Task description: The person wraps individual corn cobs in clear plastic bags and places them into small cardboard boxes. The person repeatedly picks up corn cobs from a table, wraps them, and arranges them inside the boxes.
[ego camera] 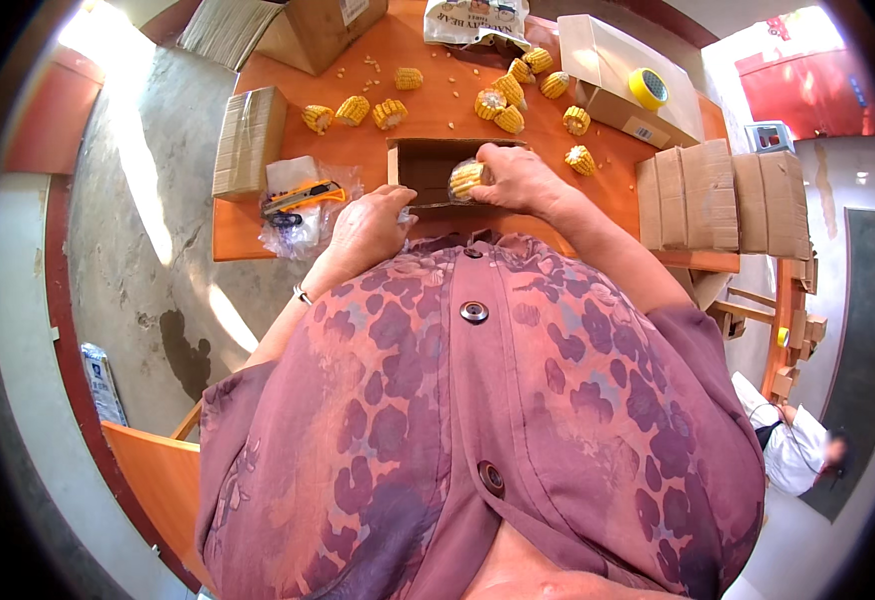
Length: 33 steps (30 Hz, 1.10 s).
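Observation:
In front of me stands an open cardboard box [426,169], its inside bare brown where it shows. My right hand [518,178] grips a piece of corn cob [468,180] in clear plastic, over the right part of the box's opening. At the near left corner of the box is my left hand [376,221], fingertips at the rim. A scrap of clear plastic [406,216] shows by its thumb; whether the fingers hold it or the box is unclear. Several bare corn pieces [353,110] lie beyond the box, with more corn pieces [509,90] at right.
Left on the orange table [239,240] lie a yellow utility knife [304,197] and plastic bags [295,236]. A closed carton [248,142] stands behind them. At right are flattened boxes [707,196] and a carton bearing yellow tape [648,88]. A person [794,450] is far right.

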Motion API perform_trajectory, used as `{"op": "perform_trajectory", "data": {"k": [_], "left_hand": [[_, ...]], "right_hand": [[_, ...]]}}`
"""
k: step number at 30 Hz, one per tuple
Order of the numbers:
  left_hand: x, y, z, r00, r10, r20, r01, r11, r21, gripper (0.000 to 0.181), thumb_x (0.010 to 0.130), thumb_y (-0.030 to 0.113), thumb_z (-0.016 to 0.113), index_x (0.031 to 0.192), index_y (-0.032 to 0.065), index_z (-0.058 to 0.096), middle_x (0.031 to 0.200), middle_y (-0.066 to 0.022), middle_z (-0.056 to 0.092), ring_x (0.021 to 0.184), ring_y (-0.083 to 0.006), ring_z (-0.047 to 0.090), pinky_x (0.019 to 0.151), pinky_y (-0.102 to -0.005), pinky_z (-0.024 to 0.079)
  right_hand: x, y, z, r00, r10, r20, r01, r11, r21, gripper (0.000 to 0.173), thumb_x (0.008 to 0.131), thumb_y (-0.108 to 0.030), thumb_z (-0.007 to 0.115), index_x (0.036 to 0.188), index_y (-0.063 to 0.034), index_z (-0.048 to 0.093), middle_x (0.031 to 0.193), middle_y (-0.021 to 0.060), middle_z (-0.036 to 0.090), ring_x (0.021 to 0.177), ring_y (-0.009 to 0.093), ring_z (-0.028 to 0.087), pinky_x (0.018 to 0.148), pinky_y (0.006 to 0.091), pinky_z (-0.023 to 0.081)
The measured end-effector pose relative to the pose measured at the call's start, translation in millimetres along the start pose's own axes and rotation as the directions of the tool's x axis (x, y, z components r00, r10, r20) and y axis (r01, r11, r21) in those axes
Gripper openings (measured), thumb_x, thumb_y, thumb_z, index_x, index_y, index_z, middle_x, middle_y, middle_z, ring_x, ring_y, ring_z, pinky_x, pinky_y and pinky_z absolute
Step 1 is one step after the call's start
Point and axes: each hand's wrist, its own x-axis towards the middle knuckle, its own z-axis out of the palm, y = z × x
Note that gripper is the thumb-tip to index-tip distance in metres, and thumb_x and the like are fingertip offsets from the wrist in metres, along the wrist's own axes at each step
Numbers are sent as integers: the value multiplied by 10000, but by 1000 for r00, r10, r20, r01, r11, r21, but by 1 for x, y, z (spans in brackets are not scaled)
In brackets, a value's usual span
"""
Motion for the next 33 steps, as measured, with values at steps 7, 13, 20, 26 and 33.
{"op": "perform_trajectory", "data": {"k": [7,13,20,26,33], "left_hand": [[-2,1,0,979,184,89,-189,981,46,245,751,68,662,996,69,652,1389,-75,520,980,-335,645,814,-397,528],[1,-5,7,947,287,146,-302,949,89,203,732,49,646,932,49,615,1388,-109,496,946,-365,640,760,-427,525],[4,-19,19,943,318,97,-323,945,47,173,790,104,663,956,72,630,1124,-109,565,882,-351,638,723,-427,519],[2,-24,27,950,311,41,-312,950,25,191,796,113,658,981,101,616,1044,-113,557,857,-357,638,712,-433,523],[2,-26,28,963,267,-47,-267,964,18,250,803,115,650,1042,109,576,1018,-123,576,914,-355,629,735,-438,511]], "right_hand": [[34,-6,23,998,32,55,-5,904,-428,233,855,-145,586,1027,-25,688,1070,166,685,1002,317,663,817,418,528],[56,-3,40,943,83,324,180,690,-701,196,848,-182,622,991,-115,739,1028,68,719,968,282,684,685,389,546],[71,39,63,852,-304,426,499,719,-483,146,756,-132,608,829,-99,730,937,128,702,877,275,688,727,406,552],[63,34,58,855,-291,428,510,617,-599,234,747,-133,606,939,-82,729,1170,173,608,1097,327,591,831,424,524],[73,63,83,786,-112,607,510,672,-536,321,744,-150,615,1040,-68,711,1221,142,594,1211,321,499,1002,462,397]]}}
